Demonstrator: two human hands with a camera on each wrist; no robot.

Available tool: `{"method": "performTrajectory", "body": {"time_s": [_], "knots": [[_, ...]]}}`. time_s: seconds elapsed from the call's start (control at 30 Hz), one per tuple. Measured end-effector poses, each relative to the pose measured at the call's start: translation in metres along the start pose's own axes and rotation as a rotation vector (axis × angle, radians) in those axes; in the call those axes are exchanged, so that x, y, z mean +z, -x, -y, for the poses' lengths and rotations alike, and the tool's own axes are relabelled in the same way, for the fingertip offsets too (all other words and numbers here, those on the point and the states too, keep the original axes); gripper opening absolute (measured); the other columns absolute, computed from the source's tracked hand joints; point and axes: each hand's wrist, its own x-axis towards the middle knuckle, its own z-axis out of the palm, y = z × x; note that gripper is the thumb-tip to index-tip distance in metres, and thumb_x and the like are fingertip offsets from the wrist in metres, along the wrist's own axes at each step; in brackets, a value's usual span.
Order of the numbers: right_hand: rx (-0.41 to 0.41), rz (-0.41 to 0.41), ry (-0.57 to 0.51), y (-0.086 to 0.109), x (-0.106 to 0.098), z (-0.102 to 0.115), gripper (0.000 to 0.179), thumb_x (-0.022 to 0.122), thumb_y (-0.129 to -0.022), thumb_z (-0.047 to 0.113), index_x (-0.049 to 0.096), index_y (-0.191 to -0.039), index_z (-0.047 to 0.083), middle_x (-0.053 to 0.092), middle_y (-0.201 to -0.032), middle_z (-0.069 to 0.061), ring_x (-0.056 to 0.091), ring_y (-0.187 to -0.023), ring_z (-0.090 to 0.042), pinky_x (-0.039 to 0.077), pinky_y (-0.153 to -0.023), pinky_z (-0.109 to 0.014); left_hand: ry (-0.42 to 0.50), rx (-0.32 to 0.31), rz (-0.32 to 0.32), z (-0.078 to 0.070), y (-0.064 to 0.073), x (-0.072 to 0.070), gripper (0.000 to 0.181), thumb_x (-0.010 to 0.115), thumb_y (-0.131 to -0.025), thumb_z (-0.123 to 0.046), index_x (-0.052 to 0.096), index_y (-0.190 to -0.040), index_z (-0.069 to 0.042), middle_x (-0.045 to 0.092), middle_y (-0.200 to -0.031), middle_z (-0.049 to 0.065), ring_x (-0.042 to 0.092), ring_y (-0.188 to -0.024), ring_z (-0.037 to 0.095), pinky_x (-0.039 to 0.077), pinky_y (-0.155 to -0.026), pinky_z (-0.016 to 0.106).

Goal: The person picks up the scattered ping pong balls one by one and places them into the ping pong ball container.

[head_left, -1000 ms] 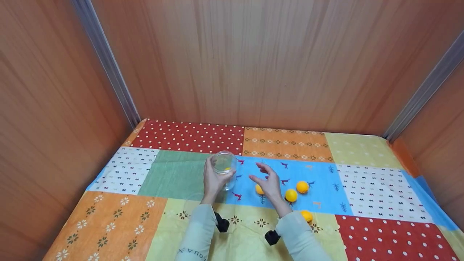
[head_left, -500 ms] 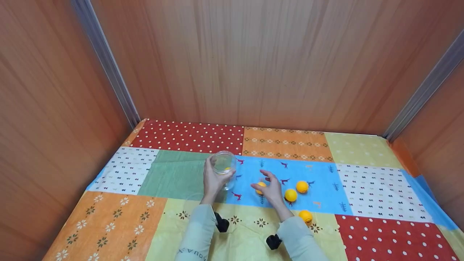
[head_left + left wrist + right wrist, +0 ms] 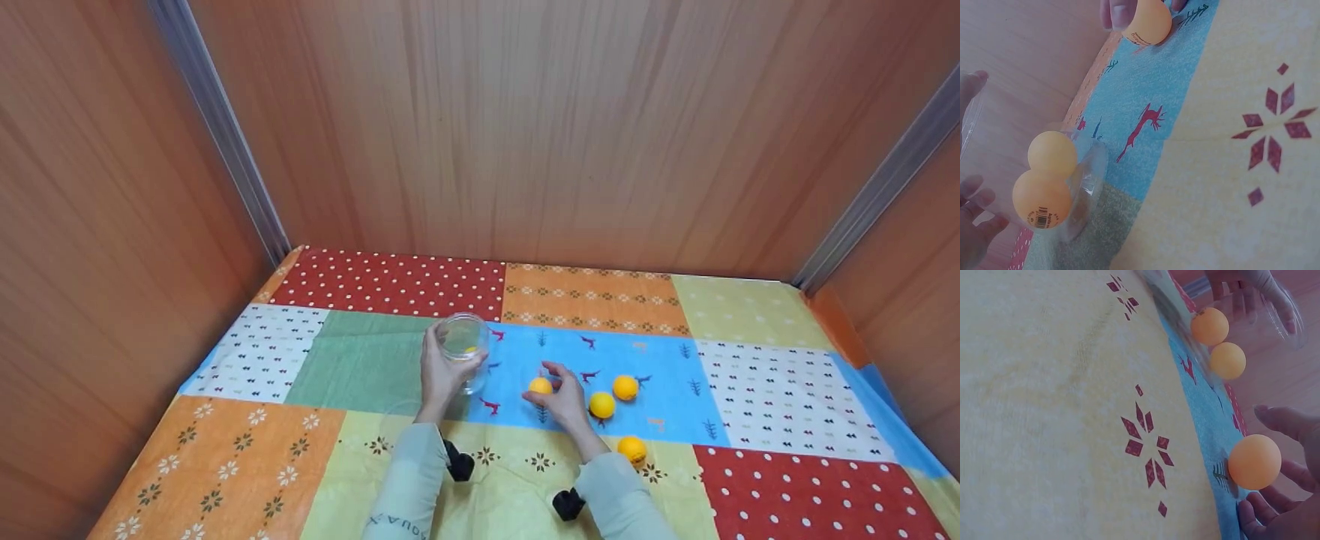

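Note:
My left hand (image 3: 444,375) grips a clear plastic jar (image 3: 465,337) around its side, the jar's mouth facing up. Through the wall, in the left wrist view, two orange ping-pong balls (image 3: 1042,199) lie at the bottom. My right hand (image 3: 564,396) is around another ping-pong ball (image 3: 1255,462) resting on the blue patch of cloth. In the right wrist view, a gap shows between the thumb (image 3: 1283,421) and that ball, while the other fingers lie close along its far side; whether they touch it is unclear.
To the right of my right hand lie two ping-pong balls, one nearer (image 3: 601,405) and one farther (image 3: 625,387). Another ping-pong ball (image 3: 632,450) sits closer to my right sleeve. A patchwork cloth (image 3: 375,360) covers the table, with wood-grain panels (image 3: 480,135) behind and at both sides.
My right hand has lowered towards the nearest ping-pong ball, its thumb and fingers drawing closer around it. My left hand and the jar have stayed in place.

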Motion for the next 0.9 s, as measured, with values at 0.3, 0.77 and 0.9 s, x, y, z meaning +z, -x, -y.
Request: {"method": "performTrajectory", "body": {"time_s": [0.3, 0.77, 0.9], "knots": [[-0.004, 0.018, 0.027, 0.0004, -0.0018, -0.0043, 0.055, 0.077, -0.066, 0.01, 0.054, -0.115, 0.002, 0.053, -0.114, -0.016, 0.051, -0.094, -0.027, 0.043, -0.083, -0.039, -0.006, 0.004, -0.005, -0.0007, 0.0004, -0.0001, 0.08, 0.084, -0.056, -0.027, 0.039, -0.12, -0.011, 0.047, -0.12, 0.013, 0.043, -0.114, 0.03, 0.037, -0.093, 0.044], [-0.04, 0.064, 0.0, 0.0011, -0.0043, -0.008, 0.043, 0.073, -0.07, 0.005, 0.057, -0.109, -0.001, 0.058, -0.099, -0.012, 0.055, -0.084, -0.022, 0.046, -0.078, -0.035, 0.016, 0.024, -0.007, 0.0005, -0.0003, 0.0003, 0.081, 0.084, -0.056, -0.027, 0.038, -0.121, -0.009, 0.046, -0.12, 0.015, 0.042, -0.114, 0.032, 0.036, -0.093, 0.044], [-0.023, 0.066, 0.013, 0.0007, -0.0038, -0.0076, 0.042, 0.073, -0.07, 0.007, 0.057, -0.109, 0.0, 0.058, -0.099, -0.01, 0.054, -0.082, -0.021, 0.046, -0.077, -0.034, 0.002, 0.022, -0.011, 0.0009, -0.0007, 0.001, 0.082, 0.084, -0.055, -0.027, 0.039, -0.121, -0.009, 0.047, -0.119, 0.013, 0.044, -0.113, 0.031, 0.037, -0.093, 0.043]]}}
